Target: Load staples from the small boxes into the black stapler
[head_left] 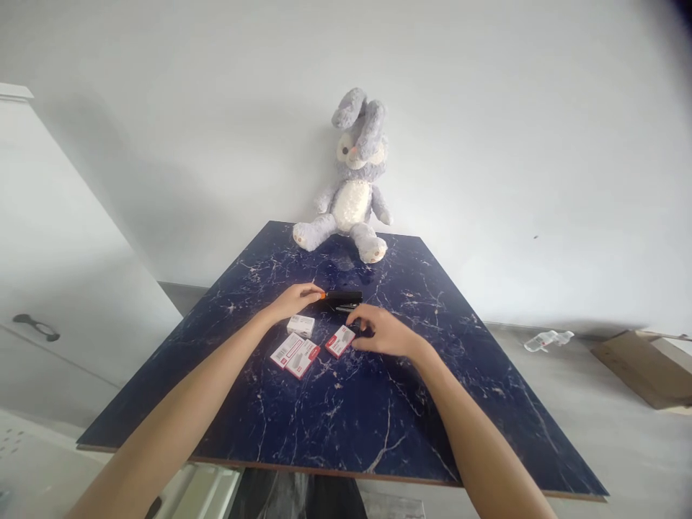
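A black stapler (342, 298) with an orange end lies on the dark blue marbled table (346, 404). My left hand (296, 298) is closed on its orange end, fingers pinching it. My right hand (383, 331) rests just in front of the stapler with its fingers curled over something small and dark that I cannot make out. Several small white and red staple boxes lie near my hands: one (300, 325) below my left hand, one (340, 340) touching my right hand, and a pair (295, 355) closer to me.
A grey and white plush rabbit (352, 189) sits at the table's far edge against the white wall. A white cabinet (48, 274) stands at left. On the floor at right lie a plastic bottle (547, 339) and a cardboard box (643, 366).
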Action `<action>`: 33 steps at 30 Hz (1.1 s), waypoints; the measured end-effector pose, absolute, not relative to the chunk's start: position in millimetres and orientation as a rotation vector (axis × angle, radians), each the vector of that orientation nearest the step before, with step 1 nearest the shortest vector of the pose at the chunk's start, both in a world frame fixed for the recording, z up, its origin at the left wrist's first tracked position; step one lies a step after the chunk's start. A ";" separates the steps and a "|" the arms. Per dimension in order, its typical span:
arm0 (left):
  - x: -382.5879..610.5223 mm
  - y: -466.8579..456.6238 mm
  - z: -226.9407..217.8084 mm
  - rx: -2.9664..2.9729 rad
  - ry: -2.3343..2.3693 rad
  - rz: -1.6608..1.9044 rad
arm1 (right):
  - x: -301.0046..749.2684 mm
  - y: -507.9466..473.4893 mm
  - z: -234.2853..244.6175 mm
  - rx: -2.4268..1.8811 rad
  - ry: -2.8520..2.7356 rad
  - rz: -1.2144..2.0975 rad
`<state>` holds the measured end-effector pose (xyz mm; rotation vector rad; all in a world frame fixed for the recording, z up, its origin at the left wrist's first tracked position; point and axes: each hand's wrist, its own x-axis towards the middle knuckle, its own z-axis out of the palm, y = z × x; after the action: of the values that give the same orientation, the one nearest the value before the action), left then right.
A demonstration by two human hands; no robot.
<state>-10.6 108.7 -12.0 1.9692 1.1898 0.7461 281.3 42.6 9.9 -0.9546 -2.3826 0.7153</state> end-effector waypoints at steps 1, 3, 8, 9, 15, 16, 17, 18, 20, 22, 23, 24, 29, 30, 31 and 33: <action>-10.6 108.6 -12.8 1.969 1.191 0.755 | 272.3 36.7 10.5 -0.892 -2.441 0.745; -10.5 108.5 -14.1 1.963 1.202 0.762 | 260.8 29.0 9.8 -0.850 -2.520 0.787; -8.8 104.6 -12.3 2.011 1.247 0.794 | 263.5 34.7 4.1 -1.055 -2.390 0.473; -7.6 102.0 -10.1 2.042 1.290 0.838 | 266.1 37.6 2.9 -1.077 -2.328 0.404; 15.3 69.2 6.1 2.564 1.184 1.027 | 266.6 39.5 -0.4 -1.014 -2.061 0.390; 21.1 63.3 6.0 2.644 1.098 1.052 | 264.1 37.3 -0.2 -1.016 -2.033 0.415; 26.7 58.3 4.6 2.707 1.024 1.079 | 261.3 34.9 0.0 -1.020 -2.008 0.447; 31.7 54.5 2.1 2.733 0.980 1.122 | 258.6 32.7 0.1 -1.027 -1.984 0.484; 38.2 51.0 -3.9 2.688 0.972 1.216 | 254.1 29.5 -0.2 -1.033 -1.926 0.561; 39.2 51.3 -8.4 2.570 1.020 1.290 | 251.5 28.4 -1.1 -1.034 -1.864 0.609; 38.0 51.9 -9.2 2.527 1.032 1.301 | 250.9 28.5 -1.7 -1.039 -1.841 0.614; 36.2 52.3 -8.7 2.506 1.032 1.284 | 250.7 28.8 -2.2 -1.044 -1.829 0.607; 29.9 48.7 3.2 2.505 0.981 1.068 | 251.8 29.7 -1.6 -1.097 -1.836 0.407; 30.7 47.4 5.1 2.506 0.966 1.037 | 252.1 29.5 -0.6 -1.100 -1.843 0.354; 32.1 46.1 6.1 2.504 0.949 1.024 | 252.5 29.2 0.6 -1.093 -1.851 0.307; 36.1 44.1 5.9 2.476 0.939 1.056 | 253.4 29.0 2.7 -1.056 -1.875 0.248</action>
<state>36.1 44.1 5.9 2.4764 0.9392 1.0556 253.4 29.0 2.7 -1.0560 -1.8750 0.2481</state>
